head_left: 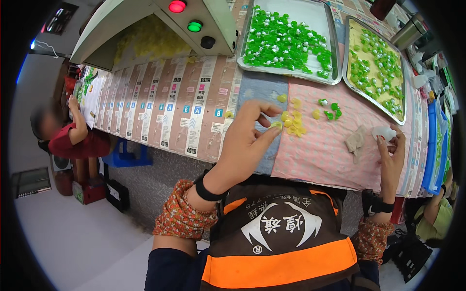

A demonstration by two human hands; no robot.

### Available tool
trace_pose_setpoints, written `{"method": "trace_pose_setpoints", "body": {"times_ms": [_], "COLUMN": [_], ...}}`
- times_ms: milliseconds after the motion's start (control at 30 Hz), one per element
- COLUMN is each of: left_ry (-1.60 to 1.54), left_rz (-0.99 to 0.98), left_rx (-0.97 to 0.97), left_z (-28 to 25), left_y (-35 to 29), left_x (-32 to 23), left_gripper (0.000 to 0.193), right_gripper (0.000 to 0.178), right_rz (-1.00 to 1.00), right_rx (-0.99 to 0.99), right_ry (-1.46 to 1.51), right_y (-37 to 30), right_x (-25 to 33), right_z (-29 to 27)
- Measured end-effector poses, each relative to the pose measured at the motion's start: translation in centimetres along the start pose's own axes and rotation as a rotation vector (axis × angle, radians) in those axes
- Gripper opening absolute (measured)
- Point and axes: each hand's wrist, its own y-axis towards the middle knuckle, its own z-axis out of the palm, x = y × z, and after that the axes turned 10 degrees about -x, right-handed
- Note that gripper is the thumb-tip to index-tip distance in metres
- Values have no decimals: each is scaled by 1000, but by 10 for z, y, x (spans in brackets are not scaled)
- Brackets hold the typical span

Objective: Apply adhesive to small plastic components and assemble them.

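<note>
The left hand (245, 140) hangs over the left edge of the pink cloth (310, 162), thumb and index finger pinching a small yellow-green cap (275, 124); the tip grip probably suits so small a piece, leaving most of it uncovered. The right hand (394, 155), above the right side of the pink cloth, grasps a small white squeeze bottle (383, 132) in its fingers, tilted with its narrow end toward the left, perhaps so that the nozzle can be aimed. Whether anything is coming out is too small to tell.

Loose yellow caps (293, 127) lie clustered at the left of the pink cloth, just beside the left fingertips, likely to keep them within easy reach. A few green-and-white bead pieces (330, 110) sit apart from them, toward the far middle of the pink cloth, and a crumpled beige rag (356, 140) lies on its right half, near the bottle, perhaps handy for wiping. The soft fabric probably stops small parts sliding.

Beyond the pink cloth stands a white-lined steel tray (315, 14) of similar green pieces, and at its far right a yellow-lined steel tray (358, 35); their raised rims presumably keep the pieces from rolling off
</note>
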Motion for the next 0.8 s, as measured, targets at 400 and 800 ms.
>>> {"method": "trace_pose_setpoints", "body": {"times_ms": [400,800], "left_ry": [722,788], "left_rz": [574,721], "left_rx": [95,335], "left_z": [63,97], "left_y": [35,56], "left_x": [10,18], "left_gripper": [12,23], "right_gripper": [29,32], "right_rz": [-135,-111], "right_rx": [184,515], "right_ry": [50,306], "right_y": [12,-37], "right_x": [-19,40], "right_z": [-7,-14]}}
